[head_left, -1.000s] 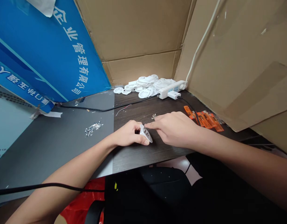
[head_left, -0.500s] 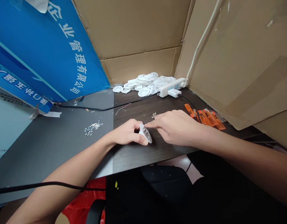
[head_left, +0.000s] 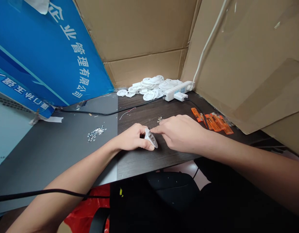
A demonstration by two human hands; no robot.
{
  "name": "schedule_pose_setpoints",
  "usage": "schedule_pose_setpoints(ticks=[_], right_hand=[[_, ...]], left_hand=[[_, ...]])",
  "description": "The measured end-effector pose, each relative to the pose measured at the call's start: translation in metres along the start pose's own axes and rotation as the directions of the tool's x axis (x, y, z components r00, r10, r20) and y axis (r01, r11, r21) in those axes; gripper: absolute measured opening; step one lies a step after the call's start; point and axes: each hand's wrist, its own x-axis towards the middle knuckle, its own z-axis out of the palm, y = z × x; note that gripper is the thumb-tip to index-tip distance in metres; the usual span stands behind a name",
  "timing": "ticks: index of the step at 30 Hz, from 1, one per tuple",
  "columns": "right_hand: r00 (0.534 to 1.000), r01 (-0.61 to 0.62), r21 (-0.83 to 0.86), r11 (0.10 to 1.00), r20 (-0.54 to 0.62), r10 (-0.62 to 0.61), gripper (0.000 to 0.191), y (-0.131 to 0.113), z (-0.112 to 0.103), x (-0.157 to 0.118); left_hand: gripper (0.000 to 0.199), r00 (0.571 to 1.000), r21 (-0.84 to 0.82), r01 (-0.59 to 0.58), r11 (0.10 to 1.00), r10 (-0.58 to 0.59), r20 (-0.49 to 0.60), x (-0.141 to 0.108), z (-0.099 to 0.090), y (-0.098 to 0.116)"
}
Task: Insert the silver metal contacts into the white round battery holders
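My left hand (head_left: 135, 138) grips a round white plastic part (head_left: 151, 138) between thumb and fingers, tilted so that its slotted face with metal pieces inside points right. The index fingertip of my right hand (head_left: 180, 131) is at the upper edge of that face; its other fingers are curled under, and whatever they may hold is hidden. Just behind the right hand lies a small heap of brass-coloured metal pieces (head_left: 159, 119). To the left, a pile of small silvery parts (head_left: 96, 133) rests on the grey area of the table.
White round parts (head_left: 149, 87) are heaped at the back beside a white power strip (head_left: 178, 90) with a plug in it. Orange strips (head_left: 215, 122) lie at the right. A black cable (head_left: 110, 113) crosses the table (head_left: 137, 166). Cardboard walls (head_left: 144, 29) stand behind.
The camera view has shifted very slightly. The right index finger remains at the white part, and the left hand keeps its hold.
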Motion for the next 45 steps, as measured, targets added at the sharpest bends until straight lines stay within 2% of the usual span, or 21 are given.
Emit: schedule_pose_setpoints(ticks=[9,20,27,34,36,39,42,45], right_hand=[[0.999,0.034,0.037,0.999,-0.009,-0.034,0.055,0.008,0.002,-0.001],[1.000,-0.013,0.025,1.000,0.009,0.013,0.047,0.000,-0.002,-0.001],[0.994,-0.069,-0.005,0.998,0.080,0.070,0.041,-0.007,-0.008,0.001],[0.994,-0.072,-0.042,0.997,0.082,0.075,0.036,-0.011,-0.007,0.004],[0.996,-0.064,0.019,0.998,0.061,0.063,0.035,-0.005,-0.007,0.002],[0.996,-0.087,0.249,0.965,0.012,0.087,0.029,0.007,-0.007,-0.001],[0.983,-0.130,0.488,0.863,-0.050,0.176,0.022,0.019,0.000,-0.001],[0.966,-0.146,0.674,0.724,-0.062,0.253,0.022,0.026,0.014,0.005]], left_hand=[[0.033,0.999,-0.052,-0.015,0.999,0.016,0.031,0.001,-0.003,-0.001],[0.033,1.000,0.016,-0.005,1.000,0.005,0.020,0.000,-0.002,0.000],[0.039,0.999,0.103,0.016,0.995,-0.019,0.027,0.002,0.000,0.005],[0.038,0.999,0.140,0.005,0.990,-0.011,0.040,0.002,-0.001,0.005],[0.039,0.999,0.149,-0.032,0.988,0.027,0.036,0.001,-0.001,0.001],[0.042,0.990,0.242,-0.114,0.964,0.131,-0.058,0.001,0.003,-0.004],[0.051,0.950,0.356,-0.194,0.914,0.266,-0.163,0.001,0.009,-0.006],[0.068,0.905,0.502,-0.222,0.836,0.369,-0.214,0.003,0.012,-0.009]])
